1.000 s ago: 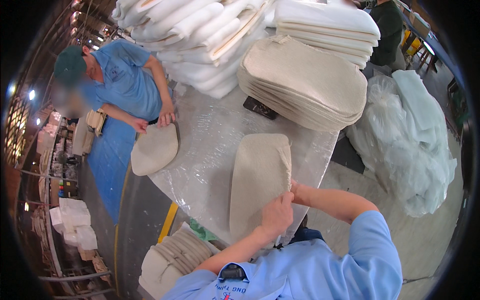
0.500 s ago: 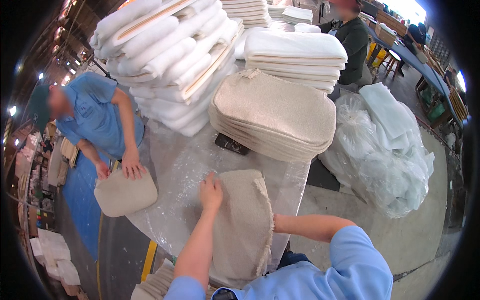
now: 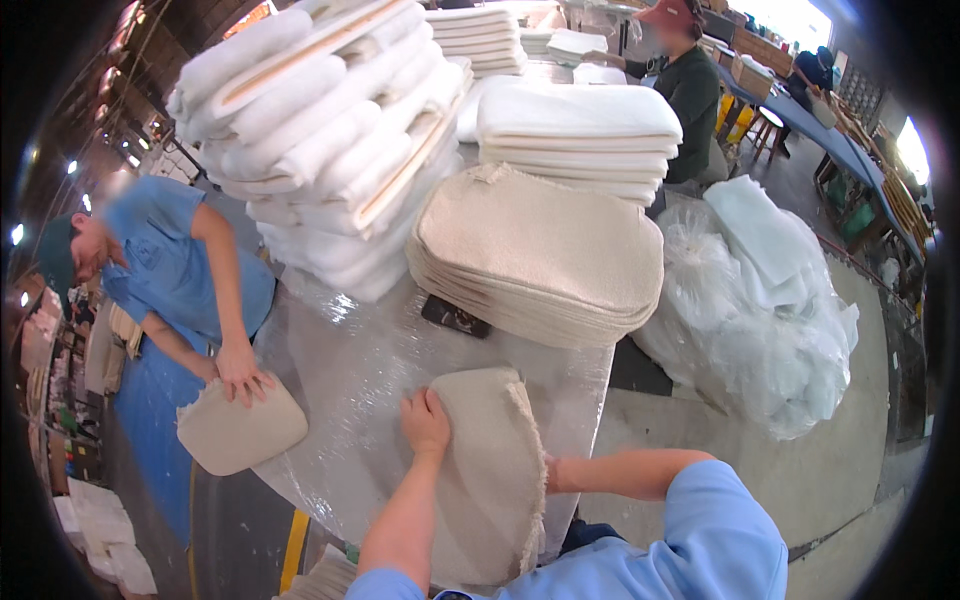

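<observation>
A beige fabric cover (image 3: 485,470), with a frayed edge along its right side, lies on the plastic-covered table in front of me. My left hand (image 3: 427,422) is at the upper part of the cover's left edge, its fingers bent together against the cloth. From the right, my right forearm (image 3: 630,472) reaches the frayed edge. The right hand itself is hidden by the cloth; whether it is inside the cover or beneath it, I cannot tell. Beyond stands a neat stack of beige covers (image 3: 540,250), with a dark phone-like object (image 3: 456,315) at its near left corner.
White padding is piled high (image 3: 310,130) at the back left, with a lower white stack (image 3: 580,125) behind the beige one. A co-worker (image 3: 185,250) at the left handles another beige cover (image 3: 245,425). A clear plastic bag (image 3: 750,310) of white material sits at the right.
My left hand's fingers have drawn closer together at the cover's edge. The view has tilted slightly, so the table sits lower. The co-worker's cover has shifted a little.
</observation>
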A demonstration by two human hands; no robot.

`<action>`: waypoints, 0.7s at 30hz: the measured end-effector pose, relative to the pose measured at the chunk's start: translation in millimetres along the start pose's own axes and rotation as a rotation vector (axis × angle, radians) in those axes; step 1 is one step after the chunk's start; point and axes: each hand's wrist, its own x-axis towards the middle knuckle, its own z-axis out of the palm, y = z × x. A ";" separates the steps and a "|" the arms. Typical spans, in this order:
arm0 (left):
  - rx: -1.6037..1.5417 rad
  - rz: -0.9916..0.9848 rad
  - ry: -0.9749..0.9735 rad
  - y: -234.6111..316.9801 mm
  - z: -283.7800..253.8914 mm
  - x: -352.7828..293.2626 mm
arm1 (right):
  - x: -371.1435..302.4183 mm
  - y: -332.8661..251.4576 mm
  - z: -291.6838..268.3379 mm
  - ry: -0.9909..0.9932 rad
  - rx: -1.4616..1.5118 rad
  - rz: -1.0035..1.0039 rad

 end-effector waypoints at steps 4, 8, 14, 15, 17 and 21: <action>-0.026 -0.065 -0.008 -3.6 -1.3 -4.4 | -22.7 -17.2 -10.6 -0.106 -0.251 -0.027; 0.029 -0.054 0.010 -5.5 -3.8 -4.2 | -34.4 -28.4 -54.7 -0.317 -0.320 -0.082; 0.099 0.117 0.041 0.7 -13.5 -13.0 | -19.2 -18.5 -21.9 -0.307 0.059 -0.082; 0.120 0.159 0.054 0.6 -19.2 -15.2 | -19.8 -19.1 -21.0 -0.294 0.085 -0.090; 0.174 0.199 -0.084 -9.9 -30.5 -44.2 | -26.3 -19.3 -19.1 -0.280 0.117 -0.087; 0.297 0.174 -0.199 -27.8 -64.7 -120.2 | -27.2 -21.0 -20.2 -0.273 0.165 -0.076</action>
